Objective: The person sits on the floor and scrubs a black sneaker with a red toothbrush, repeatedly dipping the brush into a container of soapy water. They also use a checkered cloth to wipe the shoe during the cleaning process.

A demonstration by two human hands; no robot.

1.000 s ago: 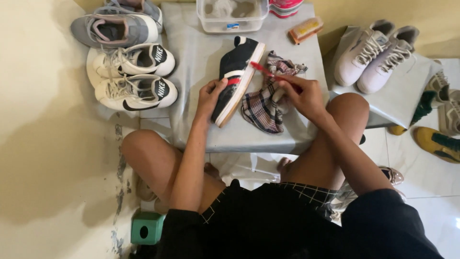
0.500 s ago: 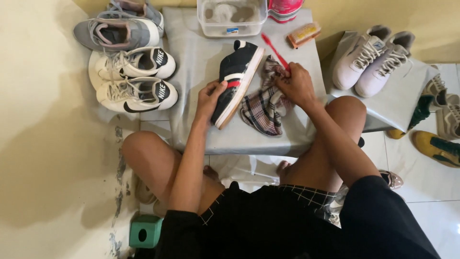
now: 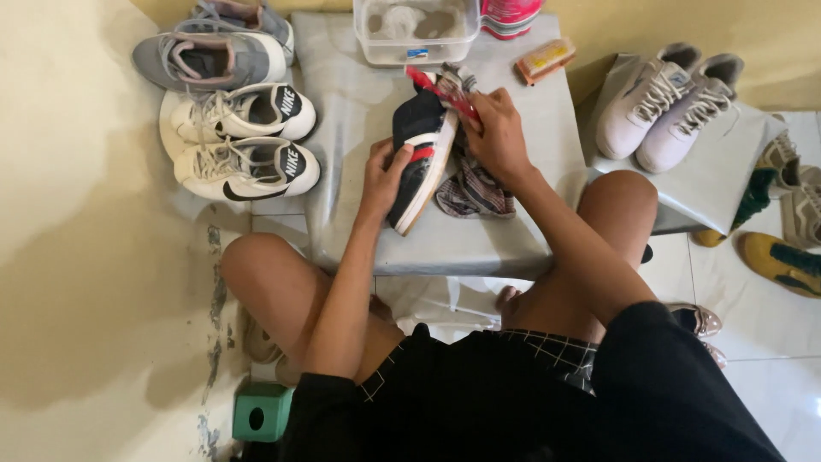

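Head view: the left hand [image 3: 386, 171] grips the dark sneaker [image 3: 419, 154] on its side on the grey table [image 3: 479, 248], while the right hand [image 3: 496, 137], closed around a red toothbrush [image 3: 440, 92], has moved up to the shoe's far end since a second ago. A plaid rag [image 3: 475, 192] lies beside it; a plastic tub [image 3: 416, 30] crowds the far edge.

Place: a home shoe-cleaning corner, at floor level. I sit low at a grey covered surface [image 3: 359, 214] against a yellow wall [image 3: 68, 171]. Around me: white sneakers [image 3: 244, 141], grey sneakers [image 3: 214, 56], pale high-tops [image 3: 676, 98], a clear plastic tub [image 3: 416, 30], white floor tiles [image 3: 753, 325].
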